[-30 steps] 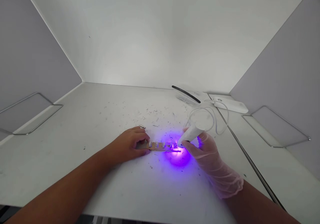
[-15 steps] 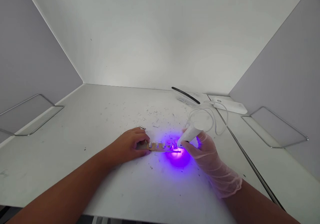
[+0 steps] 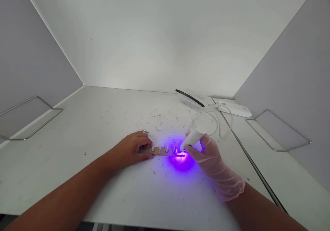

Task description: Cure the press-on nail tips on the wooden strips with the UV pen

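Observation:
My bare left hand (image 3: 133,148) pinches the left end of a flat tan strip (image 3: 163,152) between thumb and fingers. Several small shiny pieces, too small to name, sit in a row along this strip. In a thin translucent glove, my right hand (image 3: 206,155) is wrapped round a white handheld UV lamp (image 3: 194,138). The lamp is tilted, its lit head low over the strip's right end, and purple light spreads there and onto the table. I cannot tell whether the lamp touches the strip. A small metal piece (image 3: 145,131) lies just beyond my left hand.
On the white table (image 3: 64,176) lie dark scattered bits. A black nail file (image 3: 189,97) rests over a clear box (image 3: 189,103) at the back. A white cable (image 3: 218,121) loops near a white device (image 3: 234,108). Wire frames (image 3: 278,129) stand at both sides.
The whole view has shifted slightly, so everything sits a little further left. Both hands keep their holds, and the lamp stays lit over the strip's right end.

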